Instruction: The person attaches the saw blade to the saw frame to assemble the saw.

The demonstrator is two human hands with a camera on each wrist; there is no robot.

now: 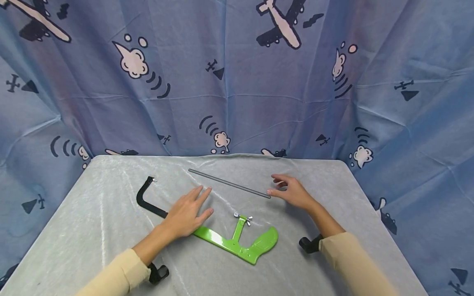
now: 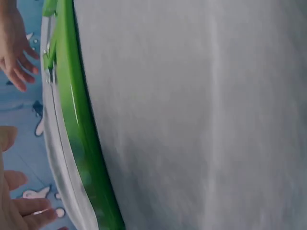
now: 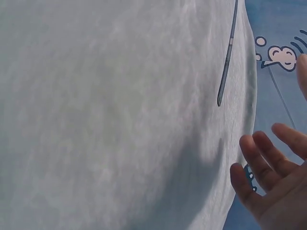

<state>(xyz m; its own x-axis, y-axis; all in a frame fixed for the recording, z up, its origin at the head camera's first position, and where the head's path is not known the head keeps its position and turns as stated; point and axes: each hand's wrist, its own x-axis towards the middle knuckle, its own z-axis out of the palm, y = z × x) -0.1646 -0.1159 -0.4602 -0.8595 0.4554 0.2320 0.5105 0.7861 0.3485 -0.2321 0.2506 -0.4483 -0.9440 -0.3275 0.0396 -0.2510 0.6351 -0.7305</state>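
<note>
Head cam: rod [image 1: 229, 183] nr R fingers [image 1: 283, 178], saw frame [image 1: 220, 241] under L hand [image 1: 184, 214]; all fingers spread.

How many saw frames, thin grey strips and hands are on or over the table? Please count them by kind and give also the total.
Green-and-black saw frame: 1
Thin grey strip: 1
Left hand and right hand: 2
Total: 4

The left sleeve [image 1: 117, 273] and right sleeve [image 1: 354, 263] are of plain, pale yellow cloth with soft folds, and close to their ends stick out a left device [image 1: 158, 274] and a right device [image 1: 309, 245], both black and rounded, while the left hand [image 1: 187, 213] and the right hand [image 1: 293, 192] are bare.
</note>
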